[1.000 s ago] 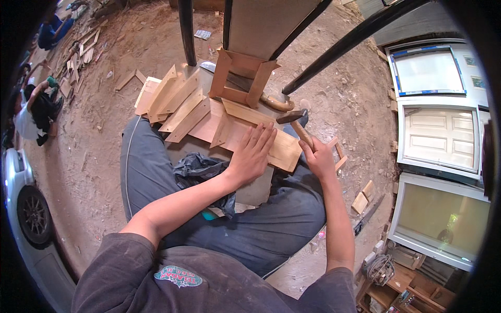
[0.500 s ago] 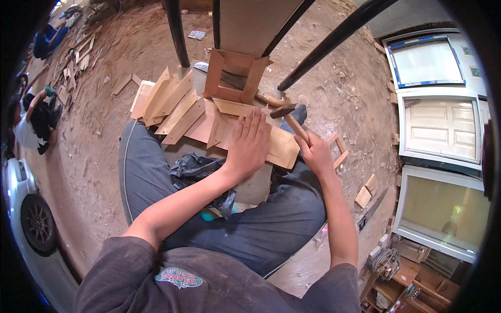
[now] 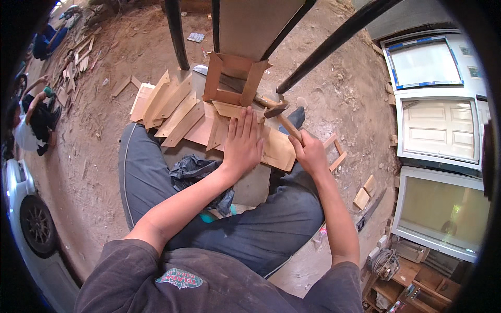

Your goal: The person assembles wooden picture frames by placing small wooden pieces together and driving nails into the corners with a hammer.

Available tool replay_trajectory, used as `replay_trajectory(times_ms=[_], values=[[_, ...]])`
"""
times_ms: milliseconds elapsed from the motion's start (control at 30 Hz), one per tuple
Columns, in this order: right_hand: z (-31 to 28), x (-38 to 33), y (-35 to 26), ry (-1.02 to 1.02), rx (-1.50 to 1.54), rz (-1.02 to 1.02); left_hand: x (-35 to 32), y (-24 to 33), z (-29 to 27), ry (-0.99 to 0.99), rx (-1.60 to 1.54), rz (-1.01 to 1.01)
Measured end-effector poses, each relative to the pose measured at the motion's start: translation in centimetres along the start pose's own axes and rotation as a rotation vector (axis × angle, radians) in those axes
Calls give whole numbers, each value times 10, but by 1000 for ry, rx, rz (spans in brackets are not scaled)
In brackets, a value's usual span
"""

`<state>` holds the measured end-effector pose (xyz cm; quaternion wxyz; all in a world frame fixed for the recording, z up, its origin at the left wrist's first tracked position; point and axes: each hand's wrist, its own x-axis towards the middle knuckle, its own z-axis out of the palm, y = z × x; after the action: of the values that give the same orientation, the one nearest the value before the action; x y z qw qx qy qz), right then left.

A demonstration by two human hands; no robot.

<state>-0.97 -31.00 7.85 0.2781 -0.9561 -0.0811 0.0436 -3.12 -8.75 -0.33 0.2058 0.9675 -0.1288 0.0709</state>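
My left hand (image 3: pixel 243 143) lies flat, fingers stretched forward, over pale wooden pieces on the board (image 3: pixel 279 149) across my lap. In my right hand (image 3: pixel 310 152) is a hammer (image 3: pixel 290 127), gripped by its wooden handle. The hammer's dark head is just right of my left fingertips, over the wood's far edge. Beyond them stands a square wooden frame (image 3: pixel 212 78). Several angled-end wooden slats (image 3: pixel 182 123) fan out to the left of my left hand. What lies under my left palm is hidden.
A black plastic bag (image 3: pixel 194 169) lies between my legs. Dark metal legs (image 3: pixel 334 49) rise ahead. Wood offcuts (image 3: pixel 361 198) and a small wooden frame (image 3: pixel 338 156) lie on the ground at right. White framed panels (image 3: pixel 442 129) stand farther right; a car (image 3: pixel 37 224) and people are at left.
The hammer head has swung slightly left and its handle tilts differently. My right hand has shifted a little left, and my left hand has slid slightly left too.
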Motion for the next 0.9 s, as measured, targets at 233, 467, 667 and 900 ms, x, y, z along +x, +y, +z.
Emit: replay_trajectory(times_ms=[233,467,667,900], values=[[-1,1,1,-39,-52,18,0,2,-1,11,29,-11],[-2,1,-3,-26,-6,70,-2,0,0,33,34,-2],[-4,2,9,-8,3,115,-3,0,2,59,-18,-3],[-7,1,8,1,27,114,-2,0,-1,16,56,5]])
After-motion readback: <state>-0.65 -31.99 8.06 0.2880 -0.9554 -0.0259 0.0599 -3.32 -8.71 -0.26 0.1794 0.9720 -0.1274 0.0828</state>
